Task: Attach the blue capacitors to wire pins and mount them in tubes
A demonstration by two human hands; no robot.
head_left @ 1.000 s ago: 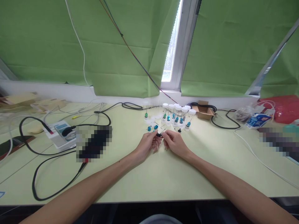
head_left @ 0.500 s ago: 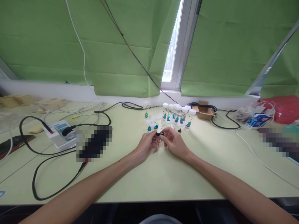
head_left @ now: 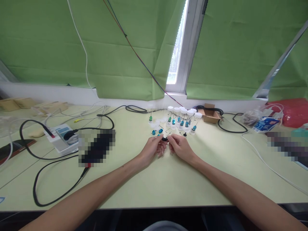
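My left hand (head_left: 154, 147) and my right hand (head_left: 179, 146) meet over the middle of the pale green table (head_left: 158, 186). Between their fingertips is a small black part (head_left: 165, 139), pinched from both sides; its exact kind is too small to tell. Just beyond the fingers lie two small blue metallic pieces, one blue piece (head_left: 160, 131) beside another blue piece (head_left: 153, 132). A small black piece (head_left: 185, 134) rests past my right hand. Farther back stand several clear tubes with white caps (head_left: 183, 111), holding blue or green pieces on thin shafts.
An open cardboard box (head_left: 211, 118) sits behind the tubes at the right. On the left are a white power strip (head_left: 64, 141) and looping black cables (head_left: 36, 179). A blue and white packet (head_left: 266, 124) and a red bag (head_left: 297, 112) lie far right.
The fingers of my right hand have shifted slightly around the black part, the forefinger now more bent. My left hand stays nearly in place, and the things on the table have not moved.
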